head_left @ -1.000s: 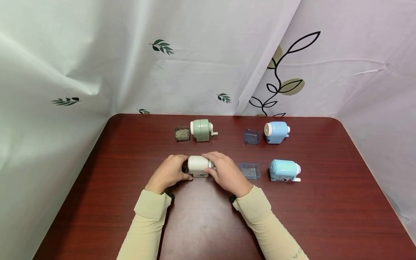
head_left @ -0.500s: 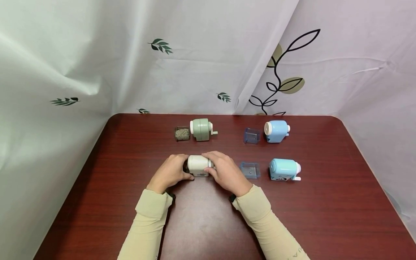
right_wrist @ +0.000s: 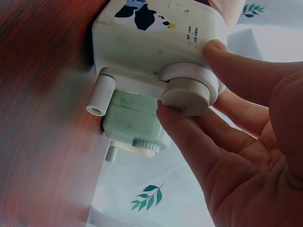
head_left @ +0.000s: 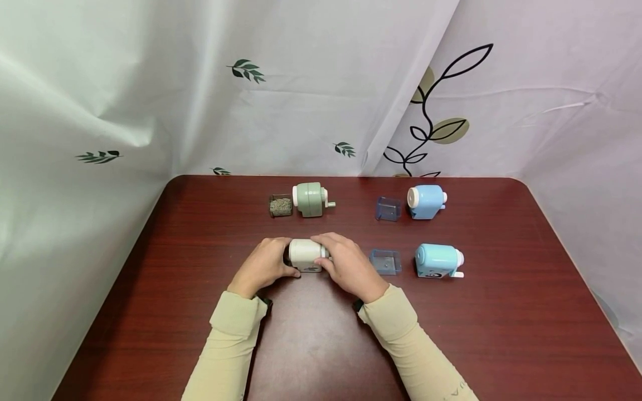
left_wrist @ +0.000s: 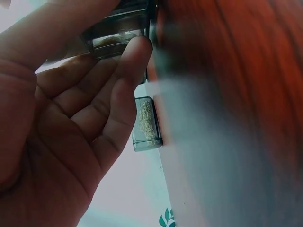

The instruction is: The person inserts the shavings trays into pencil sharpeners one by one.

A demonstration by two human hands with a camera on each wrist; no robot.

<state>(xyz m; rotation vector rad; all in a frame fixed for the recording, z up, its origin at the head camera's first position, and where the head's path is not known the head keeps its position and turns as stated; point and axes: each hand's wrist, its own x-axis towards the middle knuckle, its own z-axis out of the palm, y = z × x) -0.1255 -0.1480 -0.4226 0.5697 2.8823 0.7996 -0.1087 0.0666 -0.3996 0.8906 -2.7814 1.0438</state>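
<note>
A cream crank pencil sharpener (head_left: 303, 252) sits between both hands near the table's middle. In the right wrist view, panda print shows on its side, with the crank handle (right_wrist: 100, 97) sticking out toward the table. My right hand (head_left: 350, 267) grips the crank end, thumb on the body and fingers around the round knob (right_wrist: 187, 97). At the other end my left hand (head_left: 263, 266) holds a dark see-through shavings drawer (left_wrist: 120, 35) between thumb and fingers. Some pale shavings lie inside it. Most of this drawer is hidden behind the hand in the head view.
Behind stands a green sharpener (head_left: 310, 200) beside its shavings-filled drawer (head_left: 272, 207). To the right are a blue sharpener (head_left: 427, 201) and a turquoise sharpener (head_left: 437, 258), each with a clear blue drawer, one far (head_left: 388, 209) and one near (head_left: 385, 262). White curtains (head_left: 301, 122) border the table.
Almost nothing moves. The left hand shifts very slightly right against the cream sharpener's end, while the right hand keeps its grip.
</note>
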